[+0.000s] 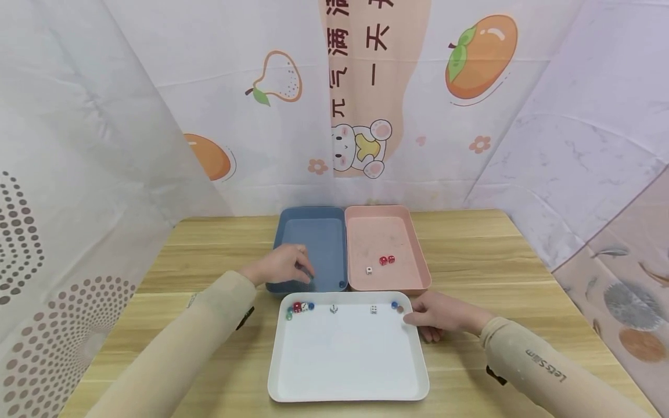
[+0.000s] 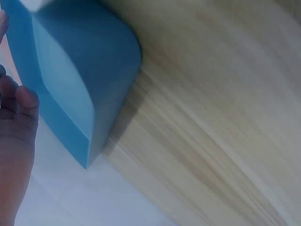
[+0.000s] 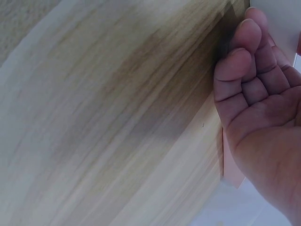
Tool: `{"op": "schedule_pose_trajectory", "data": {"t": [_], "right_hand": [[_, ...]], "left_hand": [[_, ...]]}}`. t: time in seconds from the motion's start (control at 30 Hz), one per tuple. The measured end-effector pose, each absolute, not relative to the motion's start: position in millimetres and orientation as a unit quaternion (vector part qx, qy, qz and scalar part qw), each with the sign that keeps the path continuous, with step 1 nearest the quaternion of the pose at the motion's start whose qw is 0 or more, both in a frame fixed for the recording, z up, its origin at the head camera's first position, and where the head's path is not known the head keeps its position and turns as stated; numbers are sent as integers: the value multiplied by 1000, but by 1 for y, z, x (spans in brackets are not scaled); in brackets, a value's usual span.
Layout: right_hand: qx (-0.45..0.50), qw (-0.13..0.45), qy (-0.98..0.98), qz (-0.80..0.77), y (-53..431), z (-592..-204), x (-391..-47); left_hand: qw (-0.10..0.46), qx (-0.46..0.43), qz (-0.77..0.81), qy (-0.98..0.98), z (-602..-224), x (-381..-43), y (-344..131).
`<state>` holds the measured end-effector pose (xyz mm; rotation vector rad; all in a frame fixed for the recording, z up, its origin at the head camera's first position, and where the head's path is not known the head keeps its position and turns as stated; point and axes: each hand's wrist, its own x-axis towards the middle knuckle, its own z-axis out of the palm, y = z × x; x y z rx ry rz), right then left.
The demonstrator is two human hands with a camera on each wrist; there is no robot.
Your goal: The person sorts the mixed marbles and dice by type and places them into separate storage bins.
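My left hand [image 1: 286,263] is over the near part of the blue tray [image 1: 315,213]. A small dark marble [image 1: 312,278] shows between its thumb and fingertip. Another dark blue marble [image 1: 342,284] lies in that tray's near right corner. My right hand [image 1: 441,312] grips the right rim of the white tray [image 1: 347,393], one digit over the edge and curled fingers [image 3: 233,66] outside it. Close to that digit are a brown marble [image 1: 400,309] and a blue marble [image 1: 394,304]. Along the tray's far side sit a red die [image 1: 297,306], white dice [image 1: 334,309] and several marbles [image 1: 290,316].
A pink tray [image 1: 378,212] stands against the blue one, behind the white tray. Two red dice [image 1: 384,260] and a white die [image 1: 369,270] lie in it. The wooden table [image 1: 475,249] ends at a printed curtain [image 1: 292,151].
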<state>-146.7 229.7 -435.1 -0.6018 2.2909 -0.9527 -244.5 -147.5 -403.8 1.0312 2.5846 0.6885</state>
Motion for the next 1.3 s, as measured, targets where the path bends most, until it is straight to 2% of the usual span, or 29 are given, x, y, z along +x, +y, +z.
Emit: {"op": "schedule_pose_trajectory", "data": {"t": [0.23,0.63,1.3], "right_hand": [[-223,293,856,-363,230,-436,-147],[-221,301,850,-371,233,-440,-150],[-214,306,849,-374,230,-439,-152]], "left_hand": [[106,312,214,920,-403,-271,-153],[118,261,220,933,-404,-310,-135],[112,186,221,951,-427,-330,-129]]}}
